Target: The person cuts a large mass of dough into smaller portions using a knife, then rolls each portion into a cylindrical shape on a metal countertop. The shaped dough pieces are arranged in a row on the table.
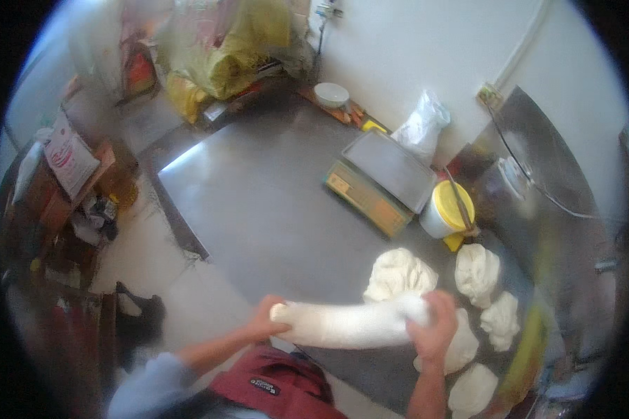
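A thick, pale roll of dough [348, 326] stretches between my two hands, in front of my red apron [278, 382]. My left hand [269, 319] grips its left end near the table's front edge. Around the right end close the fingers of my right hand [436, 322]. Just behind the roll sits a wrinkled lump of dough [400, 275], partly covered by it. More dough lumps lie to the right, among them one by the tub [477, 273], a small ragged one [500, 320], one half hidden by my right wrist [461, 343] and a smooth one [473, 392].
A grey tabletop [251, 209] spreads before me. On it stand a scale [390, 170] with a flat metal pan and a white tub with a yellow lid [452, 204]. A white bowl [332, 95] and a clear plastic bag [423, 123] are by the wall. A cable [508, 146] hangs at right.
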{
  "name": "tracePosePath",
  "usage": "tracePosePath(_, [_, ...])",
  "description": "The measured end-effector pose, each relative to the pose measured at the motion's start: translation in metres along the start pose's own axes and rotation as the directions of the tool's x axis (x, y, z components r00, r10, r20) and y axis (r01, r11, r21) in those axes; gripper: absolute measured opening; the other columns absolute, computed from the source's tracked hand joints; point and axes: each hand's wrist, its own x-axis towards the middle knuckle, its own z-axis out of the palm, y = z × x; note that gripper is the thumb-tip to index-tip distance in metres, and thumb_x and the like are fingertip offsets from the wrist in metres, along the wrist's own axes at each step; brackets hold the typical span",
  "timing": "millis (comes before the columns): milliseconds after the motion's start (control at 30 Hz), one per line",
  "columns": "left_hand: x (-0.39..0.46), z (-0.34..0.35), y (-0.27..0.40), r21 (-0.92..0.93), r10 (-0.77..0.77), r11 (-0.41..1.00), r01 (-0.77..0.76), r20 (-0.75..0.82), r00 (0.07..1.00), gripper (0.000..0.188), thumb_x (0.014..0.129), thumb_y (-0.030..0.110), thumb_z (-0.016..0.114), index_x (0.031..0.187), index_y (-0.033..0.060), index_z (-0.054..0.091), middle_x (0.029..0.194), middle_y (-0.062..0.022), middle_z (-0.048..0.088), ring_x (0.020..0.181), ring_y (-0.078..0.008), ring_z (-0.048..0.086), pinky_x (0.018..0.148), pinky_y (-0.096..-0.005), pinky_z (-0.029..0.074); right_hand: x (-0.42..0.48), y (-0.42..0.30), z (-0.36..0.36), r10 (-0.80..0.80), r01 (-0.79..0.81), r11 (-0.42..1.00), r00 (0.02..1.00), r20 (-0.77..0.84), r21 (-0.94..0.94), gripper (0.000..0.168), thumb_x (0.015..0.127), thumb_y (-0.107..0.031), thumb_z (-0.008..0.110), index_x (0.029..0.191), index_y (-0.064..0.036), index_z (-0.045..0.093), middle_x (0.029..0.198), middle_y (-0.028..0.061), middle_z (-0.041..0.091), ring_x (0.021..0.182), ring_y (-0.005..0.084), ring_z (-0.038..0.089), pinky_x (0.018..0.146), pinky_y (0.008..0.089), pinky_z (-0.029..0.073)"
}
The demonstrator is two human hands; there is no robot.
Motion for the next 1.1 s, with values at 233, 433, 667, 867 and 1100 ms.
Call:
tracePosePath(233, [0.001, -0.134, 0.059, -0.413, -0.109, 0.908, -0.065, -0.384, 0.917, 0.067, 0.069, 0.005, 0.077, 0.125, 0.0130, 0.041, 0.116, -0.0121, 0.051, 0.105, -0.0254, 0.056, 0.078, -0.0417, 0.056, 0.138, 0.021, 0.089, 0.201, -0.220, 0.514, 0.971, 0.133, 0.829, 0.057, 0.063, 0.006, 0.065, 0.119, 0.000, 0.055, 0.113, 0.0129, 0.058, 0.102, 0.0236, 0.058, 0.091, 0.0350, 0.049])
tracePosePath(433, [0.051, -0.188, -0.046, 0.061, 0.056, 0.998, -0.035, -0.399, 0.915, 0.074, 0.068, 0.007, 0.080, 0.130, 0.0053, 0.039, 0.128, -0.0155, 0.044, 0.115, -0.0302, 0.050, 0.093, -0.0418, 0.047, 0.134, 0.117, 0.260, 0.310, -0.381, 0.818, 0.923, 0.228, 0.430, 0.067, 0.077, -0.006, 0.070, 0.137, -0.001, 0.042, 0.137, 0.0179, 0.048, 0.127, 0.0254, 0.046, 0.104, 0.0367, 0.038])
tracePosePath(667, [0.114, -0.158, -0.020, 0.695, 0.367, 0.718, 0.040, -0.427, 0.827, 0.061, 0.082, 0.026, 0.067, 0.129, -0.0029, 0.040, 0.136, -0.0225, 0.035, 0.133, -0.0373, 0.028, 0.109, -0.0460, 0.026, -0.084, 0.104, 0.176, 0.707, -0.812, 0.462, 0.580, 0.403, 0.358, 0.036, 0.085, -0.013, 0.065, 0.116, 0.002, 0.057, 0.110, 0.0145, 0.062, 0.098, 0.0250, 0.060, 0.091, 0.0371, 0.047])
tracePosePath(867, [0.230, 0.089, 0.114, 0.529, 0.481, 0.607, -0.593, 0.350, 0.804, 0.055, 0.082, 0.036, 0.068, 0.122, 0.0012, 0.052, 0.138, -0.0230, 0.040, 0.129, -0.0400, 0.035, 0.108, -0.0496, 0.027, -0.196, 0.139, 0.155, 0.960, -0.441, -0.043, 0.231, 0.159, 0.897, 0.068, 0.089, -0.017, 0.062, 0.142, -0.003, 0.021, 0.122, 0.0193, 0.051, 0.100, 0.0311, 0.058, 0.085, 0.0435, 0.051])
tracePosePath(1100, [0.328, 0.287, 0.146, 0.557, -0.133, 0.643, -0.526, 0.757, 0.640, 0.069, 0.087, 0.059, 0.046, 0.134, 0.0082, 0.048, 0.134, -0.0178, 0.050, 0.124, -0.0337, 0.047, 0.105, -0.0445, 0.035, -0.133, 0.124, 0.159, 0.971, -0.242, -0.123, 0.170, 0.166, 0.963, 0.078, 0.091, -0.018, 0.059, 0.148, -0.019, 0.006, 0.143, 0.0146, 0.028, 0.115, 0.0367, 0.049, 0.092, 0.0523, 0.047])
